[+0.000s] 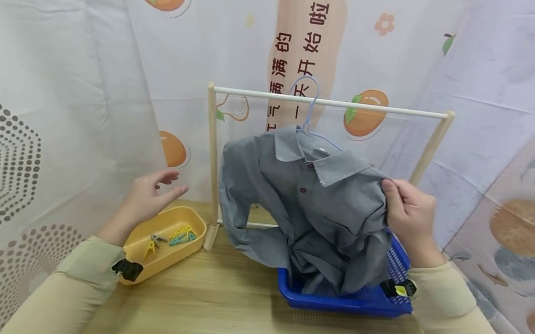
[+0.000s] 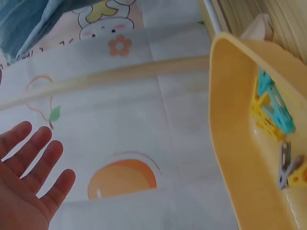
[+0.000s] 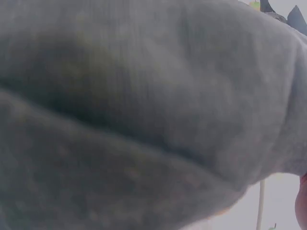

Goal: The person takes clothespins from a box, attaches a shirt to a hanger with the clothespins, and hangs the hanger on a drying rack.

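Note:
A grey collared shirt point(image 1: 334, 190) hangs from a light blue wire hanger point(image 1: 310, 114) hooked over the white rail point(image 1: 262, 94) of a small rack. At the shirt's shoulder on the right, my right hand point(image 1: 412, 210) pinches the cloth between thumb and fingers. In the right wrist view the grey cloth point(image 3: 168, 86) fills nearly everything. My left hand point(image 1: 150, 193) is held in the air left of the rack, touching nothing, its fingers loosely spread in the left wrist view. The shirt's lower part droops into a blue basket point(image 1: 346, 305).
Below my left hand stands a yellow tray point(image 1: 153, 269) holding several clothespins point(image 1: 182, 235) in yellow, teal and grey. Wooden posts point(image 1: 213, 154) carry the rail on both sides. Printed curtains point(image 1: 72, 76) enclose the wooden table point(image 1: 206, 305) at the back and sides.

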Demonstrator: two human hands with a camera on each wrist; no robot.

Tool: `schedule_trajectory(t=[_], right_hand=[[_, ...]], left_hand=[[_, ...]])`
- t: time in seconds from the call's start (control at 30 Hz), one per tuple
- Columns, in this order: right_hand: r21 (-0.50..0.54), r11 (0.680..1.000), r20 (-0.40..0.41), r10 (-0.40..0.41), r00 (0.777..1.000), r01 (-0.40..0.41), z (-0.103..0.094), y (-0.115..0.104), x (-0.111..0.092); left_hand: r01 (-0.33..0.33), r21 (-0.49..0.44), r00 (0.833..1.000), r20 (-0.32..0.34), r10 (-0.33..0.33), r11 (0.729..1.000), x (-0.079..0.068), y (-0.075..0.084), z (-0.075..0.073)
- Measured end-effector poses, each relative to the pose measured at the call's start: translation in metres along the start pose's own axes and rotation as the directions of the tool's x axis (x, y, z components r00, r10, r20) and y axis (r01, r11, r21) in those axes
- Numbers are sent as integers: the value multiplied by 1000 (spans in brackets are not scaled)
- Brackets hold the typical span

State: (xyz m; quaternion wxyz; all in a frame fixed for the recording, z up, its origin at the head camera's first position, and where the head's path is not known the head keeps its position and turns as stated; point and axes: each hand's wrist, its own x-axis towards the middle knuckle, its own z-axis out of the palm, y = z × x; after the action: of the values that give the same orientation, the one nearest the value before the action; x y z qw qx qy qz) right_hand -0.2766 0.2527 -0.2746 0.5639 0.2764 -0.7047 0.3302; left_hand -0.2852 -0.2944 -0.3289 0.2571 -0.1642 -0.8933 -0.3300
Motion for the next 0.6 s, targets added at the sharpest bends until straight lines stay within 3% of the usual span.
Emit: schedule_trajectory(t=[0.23, 0.6], right_hand=[[12, 999, 21, -31, 999, 30, 21, -3, -8], [140, 990, 88, 6, 996, -18, 45, -4, -24]], left_hand=[[59, 46, 998, 23, -61, 997, -7, -10, -13], [119, 122, 987, 89, -130, 985, -18, -34, -22]])
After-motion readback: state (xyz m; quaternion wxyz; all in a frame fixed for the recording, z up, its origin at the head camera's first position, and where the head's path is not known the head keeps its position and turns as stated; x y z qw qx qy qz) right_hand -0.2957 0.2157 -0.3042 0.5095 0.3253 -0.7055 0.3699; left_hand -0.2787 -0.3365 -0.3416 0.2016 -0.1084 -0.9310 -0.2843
